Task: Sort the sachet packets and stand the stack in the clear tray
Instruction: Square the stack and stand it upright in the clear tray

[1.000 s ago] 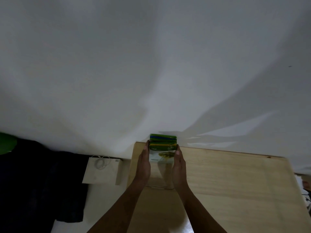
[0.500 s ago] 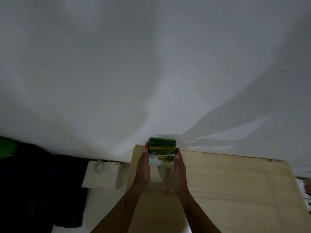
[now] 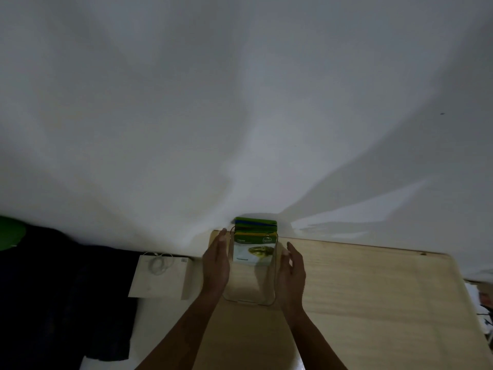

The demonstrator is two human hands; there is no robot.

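Note:
A stack of sachet packets [image 3: 254,244], green, blue and yellow along the tops with a white front, stands upright at the far end of a clear tray [image 3: 249,303] on the wooden table [image 3: 360,303]. My left hand [image 3: 216,265] is flat beside the tray's left wall, fingers straight, a small gap from the stack. My right hand [image 3: 292,271] hovers by the tray's right wall, fingers slightly curled, apart from the packets. Neither hand holds anything.
The table's far edge meets a white wall [image 3: 240,102]. Left of the table stands a white paper bag [image 3: 160,276] on the floor, with dark fabric [image 3: 53,289] beyond it. Some clutter [image 3: 482,303] shows at the right edge.
Both hands have let go of the stack and drawn apart and back. The packets now stand on their own in the tray.

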